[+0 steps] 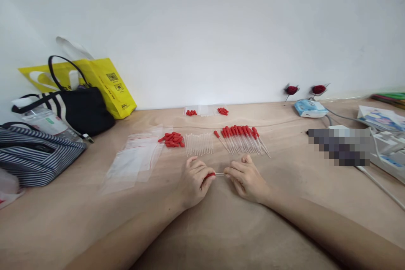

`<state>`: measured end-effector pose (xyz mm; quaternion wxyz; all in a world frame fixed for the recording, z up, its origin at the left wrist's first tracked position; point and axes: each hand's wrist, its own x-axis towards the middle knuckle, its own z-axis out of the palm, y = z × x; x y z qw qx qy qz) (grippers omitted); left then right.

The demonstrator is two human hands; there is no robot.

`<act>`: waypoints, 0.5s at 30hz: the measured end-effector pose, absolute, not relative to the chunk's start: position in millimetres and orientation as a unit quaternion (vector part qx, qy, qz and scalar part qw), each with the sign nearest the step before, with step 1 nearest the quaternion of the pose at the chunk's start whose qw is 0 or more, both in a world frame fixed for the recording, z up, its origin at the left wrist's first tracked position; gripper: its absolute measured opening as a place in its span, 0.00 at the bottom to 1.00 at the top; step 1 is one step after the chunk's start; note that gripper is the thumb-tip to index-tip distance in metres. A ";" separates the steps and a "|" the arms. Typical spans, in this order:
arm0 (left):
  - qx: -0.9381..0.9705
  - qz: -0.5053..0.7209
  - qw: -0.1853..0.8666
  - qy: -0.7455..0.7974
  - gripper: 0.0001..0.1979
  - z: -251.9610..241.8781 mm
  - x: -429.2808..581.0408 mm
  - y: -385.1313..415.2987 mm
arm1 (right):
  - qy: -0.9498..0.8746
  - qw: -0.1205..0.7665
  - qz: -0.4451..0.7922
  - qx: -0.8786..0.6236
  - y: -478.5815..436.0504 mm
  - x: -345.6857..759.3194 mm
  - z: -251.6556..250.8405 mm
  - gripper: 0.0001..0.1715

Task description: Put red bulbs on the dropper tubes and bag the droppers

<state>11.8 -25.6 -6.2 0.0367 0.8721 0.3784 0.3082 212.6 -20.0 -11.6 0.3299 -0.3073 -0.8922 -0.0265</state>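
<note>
My left hand (196,182) pinches a red rubber dropper bulb (210,174). A clear dropper tube (219,174) runs level from the bulb to my right hand (245,179), whose fingers are closed on the tube's other end. Whether the tube sits inside the bulb is hidden by my fingers. Beyond my hands lies a row of bare clear tubes (199,144), with a heap of loose red bulbs (172,139) to its left. To its right several droppers with red bulbs fitted (242,137) lie side by side, bulbs pointing away from me.
Clear zip bags (133,158) lie flat at left. Two small groups of red bulbs (223,111) rest near the wall. A striped pouch (41,154), a black bag (85,109) and a yellow bag (118,93) stand far left. A tissue pack (310,109) and power strip (390,162) are right.
</note>
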 end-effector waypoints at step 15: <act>0.886 0.295 0.003 0.357 0.08 -1.7 8.6 -22.0 | -0.891 0.299 0.049 -0.337 -18.6 211.1 -11.8 0.15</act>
